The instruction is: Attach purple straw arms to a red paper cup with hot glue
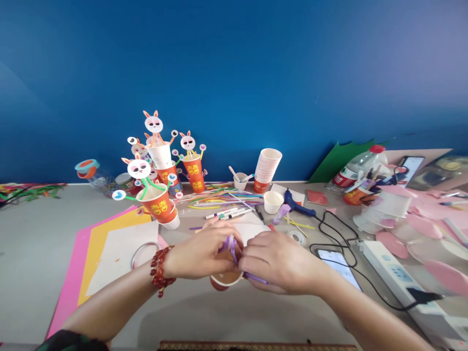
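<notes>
Low over the near table, my left hand [204,251], wearing a red bead bracelet, is closed at the mouth of a paper cup [221,284]. A bent purple pipe cleaner [230,242] rises between its thumb and fingers. Beside it, my right hand [280,261] is closed on the same purple strand, whose end sticks out below the fingers. The two hands meet over the cup and hide most of its wall and rim. Whether my left fingers also grip the cup wall cannot be made out.
Rabbit-faced cups [155,204] stand back left, near coloured paper sheets [86,243] and a tape roll [144,253]. Pipe cleaners [215,197], markers [226,213] and a cup stack [268,165] lie behind. A glue gun [298,204], cable, phone [338,265] and power strip [395,273] are right.
</notes>
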The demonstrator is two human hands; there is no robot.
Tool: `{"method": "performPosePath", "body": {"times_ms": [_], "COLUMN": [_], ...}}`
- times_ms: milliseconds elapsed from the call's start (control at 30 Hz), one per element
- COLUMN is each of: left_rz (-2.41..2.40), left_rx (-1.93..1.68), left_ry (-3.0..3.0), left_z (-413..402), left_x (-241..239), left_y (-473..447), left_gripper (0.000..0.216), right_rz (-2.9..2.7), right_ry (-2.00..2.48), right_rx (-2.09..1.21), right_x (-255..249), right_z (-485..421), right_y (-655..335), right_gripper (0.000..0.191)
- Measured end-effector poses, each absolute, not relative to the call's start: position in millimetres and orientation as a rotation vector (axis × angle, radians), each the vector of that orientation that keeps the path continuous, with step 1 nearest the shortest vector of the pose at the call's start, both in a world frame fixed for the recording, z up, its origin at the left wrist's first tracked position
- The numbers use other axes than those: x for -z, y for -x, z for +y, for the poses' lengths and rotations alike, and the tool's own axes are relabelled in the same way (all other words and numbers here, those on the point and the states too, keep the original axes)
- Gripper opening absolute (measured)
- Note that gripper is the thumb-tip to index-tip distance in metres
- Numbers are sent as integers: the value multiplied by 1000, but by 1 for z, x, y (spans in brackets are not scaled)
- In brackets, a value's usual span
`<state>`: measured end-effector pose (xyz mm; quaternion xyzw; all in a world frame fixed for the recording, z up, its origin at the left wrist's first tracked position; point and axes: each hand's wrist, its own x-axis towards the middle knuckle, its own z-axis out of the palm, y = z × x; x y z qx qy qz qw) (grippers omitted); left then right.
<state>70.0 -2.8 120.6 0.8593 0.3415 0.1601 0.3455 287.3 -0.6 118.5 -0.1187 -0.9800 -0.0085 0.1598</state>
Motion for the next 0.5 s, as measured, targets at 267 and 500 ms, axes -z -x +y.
{"method": "performPosePath", "body": {"times_ms": [267,500], "left_rz": [849,763], "left_rx": [-396,-397], "left_ry": [-2212,-2168], "left_z": [-2,1], "left_x": [-119,-119], "left_y": [-71,-71], "left_gripper": [18,14], "right_rz": [-2801,-2713], "right_ry": [253,371], "right_rx": [-211,-491], "right_x": [-112,-102], "right_z": [2,-1], "right_y": [-289,-291], "right_gripper": [20,9]}}
